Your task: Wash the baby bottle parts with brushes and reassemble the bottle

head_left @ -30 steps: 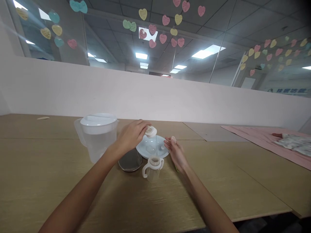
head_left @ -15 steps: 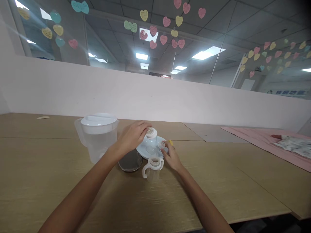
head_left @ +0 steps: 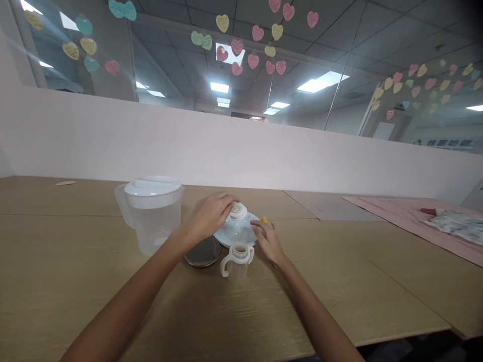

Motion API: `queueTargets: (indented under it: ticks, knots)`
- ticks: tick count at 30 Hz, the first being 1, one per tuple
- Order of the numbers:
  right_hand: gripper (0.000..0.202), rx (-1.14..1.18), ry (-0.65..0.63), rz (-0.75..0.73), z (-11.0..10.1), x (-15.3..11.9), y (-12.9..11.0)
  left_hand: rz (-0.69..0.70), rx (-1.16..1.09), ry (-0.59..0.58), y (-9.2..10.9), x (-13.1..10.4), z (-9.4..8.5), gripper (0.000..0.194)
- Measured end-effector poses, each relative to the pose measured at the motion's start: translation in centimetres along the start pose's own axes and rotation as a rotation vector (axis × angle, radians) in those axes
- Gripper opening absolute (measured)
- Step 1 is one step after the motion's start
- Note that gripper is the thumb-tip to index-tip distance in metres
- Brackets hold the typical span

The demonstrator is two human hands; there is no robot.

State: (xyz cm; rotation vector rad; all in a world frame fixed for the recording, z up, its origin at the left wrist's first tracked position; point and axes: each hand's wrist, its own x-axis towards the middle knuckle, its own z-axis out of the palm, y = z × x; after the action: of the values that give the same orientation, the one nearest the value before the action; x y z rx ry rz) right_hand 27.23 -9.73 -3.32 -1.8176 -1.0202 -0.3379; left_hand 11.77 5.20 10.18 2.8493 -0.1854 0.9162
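My left hand (head_left: 213, 213) is closed on a baby bottle nipple (head_left: 238, 211) with a white screw collar, held over a pale blue plate (head_left: 222, 240). To its right, my right hand (head_left: 269, 242) is at the plate's right edge, thumb and fingers apart with nothing visible between them. A clear shape, hard to make out, shows on the plate. In front of the plate stands an uncapped clear baby bottle (head_left: 237, 269) with white handles on both sides. A dark round-edged tray (head_left: 204, 254) lies partly under my left forearm.
A translucent pitcher (head_left: 154, 221) with a white lid stands to the left. Something small and yellow (head_left: 264, 219) shows behind my right hand. On the right lies a pink cloth (head_left: 392, 211) with a patterned white cloth (head_left: 458, 225) on it. A white wall (head_left: 234, 151) rises behind the table.
The small clear round piece in my right hand has left its fingers, which are now apart. My left hand has shifted slightly right and down with the nipple and collar.
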Motion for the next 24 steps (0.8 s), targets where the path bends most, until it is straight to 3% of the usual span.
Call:
queueTargets:
  ticks: [6,10,18,20,24]
  knots:
    - [0.036,0.278,0.091,-0.125,-0.6,-0.9,-2.8,0.070,-0.092,-0.091,1.9,-0.1,1.3,0.031]
    - [0.047,0.270,0.181,-0.110,0.0,-1.4,-3.4,0.108,-0.144,-0.125,2.8,-0.2,2.0,0.032]
    - [0.041,0.223,0.285,-0.138,0.2,-1.7,-3.1,0.164,-0.205,-0.152,3.3,-0.5,3.0,0.032]
    - [0.045,0.248,0.283,-0.147,0.3,-1.8,-2.9,0.142,-0.200,-0.170,3.5,-0.5,3.0,0.037]
    - [0.039,0.254,0.172,-0.249,0.2,-1.7,-3.0,0.144,-0.284,-0.211,3.6,-0.4,2.5,0.029]
